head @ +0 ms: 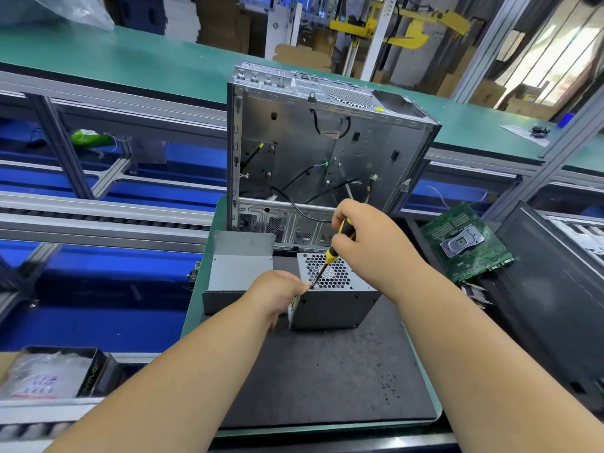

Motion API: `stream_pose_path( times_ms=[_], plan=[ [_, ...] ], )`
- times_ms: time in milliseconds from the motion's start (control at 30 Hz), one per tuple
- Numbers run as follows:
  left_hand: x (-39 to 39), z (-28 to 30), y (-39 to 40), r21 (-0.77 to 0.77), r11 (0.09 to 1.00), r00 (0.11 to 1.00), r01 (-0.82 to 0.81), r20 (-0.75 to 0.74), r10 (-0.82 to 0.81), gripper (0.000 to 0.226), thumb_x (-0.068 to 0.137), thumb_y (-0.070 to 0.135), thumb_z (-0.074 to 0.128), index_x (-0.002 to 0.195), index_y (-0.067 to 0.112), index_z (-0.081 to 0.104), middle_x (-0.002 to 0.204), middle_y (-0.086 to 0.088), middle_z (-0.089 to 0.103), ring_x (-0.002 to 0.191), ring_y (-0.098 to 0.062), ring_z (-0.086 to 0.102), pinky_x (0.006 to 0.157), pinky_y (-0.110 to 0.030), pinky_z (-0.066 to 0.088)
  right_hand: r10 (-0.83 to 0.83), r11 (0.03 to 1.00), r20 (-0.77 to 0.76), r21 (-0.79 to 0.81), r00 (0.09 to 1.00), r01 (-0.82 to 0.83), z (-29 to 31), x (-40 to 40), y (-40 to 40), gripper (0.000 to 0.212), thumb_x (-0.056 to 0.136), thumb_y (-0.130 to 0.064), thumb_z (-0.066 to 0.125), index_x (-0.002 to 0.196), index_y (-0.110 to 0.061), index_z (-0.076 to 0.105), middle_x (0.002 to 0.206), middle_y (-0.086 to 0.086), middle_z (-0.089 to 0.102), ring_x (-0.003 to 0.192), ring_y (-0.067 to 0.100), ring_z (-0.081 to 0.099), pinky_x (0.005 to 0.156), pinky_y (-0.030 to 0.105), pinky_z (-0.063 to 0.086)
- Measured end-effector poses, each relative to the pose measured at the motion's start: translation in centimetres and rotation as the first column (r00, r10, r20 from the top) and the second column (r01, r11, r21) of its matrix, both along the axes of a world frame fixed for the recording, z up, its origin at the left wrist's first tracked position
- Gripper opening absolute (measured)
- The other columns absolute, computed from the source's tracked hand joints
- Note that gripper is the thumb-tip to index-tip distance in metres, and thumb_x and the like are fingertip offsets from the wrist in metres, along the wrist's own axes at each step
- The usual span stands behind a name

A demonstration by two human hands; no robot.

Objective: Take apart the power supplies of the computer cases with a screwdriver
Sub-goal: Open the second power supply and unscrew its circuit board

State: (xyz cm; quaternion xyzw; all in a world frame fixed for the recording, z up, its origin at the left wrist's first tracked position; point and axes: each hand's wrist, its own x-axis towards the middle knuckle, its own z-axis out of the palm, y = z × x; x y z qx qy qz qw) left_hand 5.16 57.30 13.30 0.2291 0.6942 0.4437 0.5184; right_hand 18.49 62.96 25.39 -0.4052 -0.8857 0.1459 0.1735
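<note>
1. The power supply (333,299), a grey metal box with a honeycomb fan grille on top, stood on the dark work mat (327,371) near the mat's far edge, just in front of the open computer case (313,148).
2. The screwdriver (330,256), yellow and black in the handle, slanted down to the near left corner of the grille, its tip apparently seated on a screw too small to make out.
3. The right hand (366,243) had its fingers curled round the handle from above. The left hand (277,292) lay against the box's left side, fingertips pinched close at the tip, seemingly steadying it; whether they held the screw itself could not be told.
4. A bent grey metal cover (238,273) lay just left of the box at the mat's far left corner, and a green motherboard (464,240) rested off the mat's right edge.
5. Judged from this, a corner screw was being driven out. The slanted shaft could cam out of the head and strip it, or skid into the left fingertips beside the tip. The box, braced only on one side, could slide on the mat under pressure. A freed screw might drop through the grille or roll off the mat.
</note>
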Motion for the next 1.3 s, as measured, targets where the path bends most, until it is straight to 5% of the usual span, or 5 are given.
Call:
stream_pose_path(
  times_ms=[133,367,867,1067,1300],
  plan=[
    [-0.1,-0.1,0.0,-0.007,1.000,1.000,0.007,0.002,-0.007,0.009,0.089,0.018,0.072,0.088,0.013,0.065,0.089,-0.005,0.061,0.079,-0.012,0.050,0.083,-0.026,0.031,-0.052,0.995,0.079,0.088,0.996,0.045,0.1,0.0,0.1,0.028,0.096,-0.050,0.053,0.085,-0.025,0.052,0.072,-0.007,0.064,0.060,0.010,0.056,0.060,0.034,0.050],
    [-0.1,-0.1,0.0,-0.005,1.000,1.000,0.002,0.000,-0.002,0.013,0.090,0.019,0.072,0.081,0.016,0.062,0.096,-0.007,0.062,0.092,-0.019,0.050,0.084,-0.027,0.032,0.042,0.999,-0.002,-0.005,0.999,-0.042,0.1,0.0,-0.2,0.016,0.087,-0.011,0.057,0.096,-0.023,0.050,0.084,-0.009,0.050,0.071,0.008,0.047,0.063,0.031,0.038],
    [-0.3,-0.5,-0.7,-0.020,0.999,0.999,0.040,0.037,-0.039,0.024,0.089,0.035,0.073,0.103,0.017,0.068,0.117,-0.008,0.061,0.101,-0.023,0.049,0.090,-0.036,0.035,0.028,0.993,0.040,0.113,0.999,-0.033,-0.5,0.1,-0.2,0.014,0.098,-0.031,0.060,0.098,-0.021,0.050,0.082,-0.004,0.060,0.076,0.016,0.054,0.063,0.031,0.035],
    [-1.0,-0.7,-1.2,0.194,0.980,0.902,0.046,-0.430,0.043,0.006,0.089,0.030,0.067,0.085,0.028,0.062,0.091,0.009,0.059,0.078,-0.008,0.054,0.064,-0.021,0.039,0.020,0.997,0.005,0.072,1.000,-0.020,-0.5,0.5,0.0,0.014,0.098,-0.031,0.061,0.096,-0.023,0.050,0.081,-0.005,0.060,0.067,0.008,0.050,0.059,0.028,0.033],
    [-0.9,-0.6,-1.3,0.215,0.849,0.566,0.483,-0.816,-0.116,0.016,0.083,0.030,0.076,0.098,0.031,0.070,0.096,0.017,0.052,0.093,-0.008,0.050,0.084,-0.024,0.044,0.001,0.999,-0.043,0.035,0.999,0.000,-0.5,1.0,-0.6,0.013,0.098,-0.030,0.061,0.097,-0.021,0.051,0.080,-0.005,0.062,0.067,0.010,0.054,0.061,0.031,0.041]
  ],
)
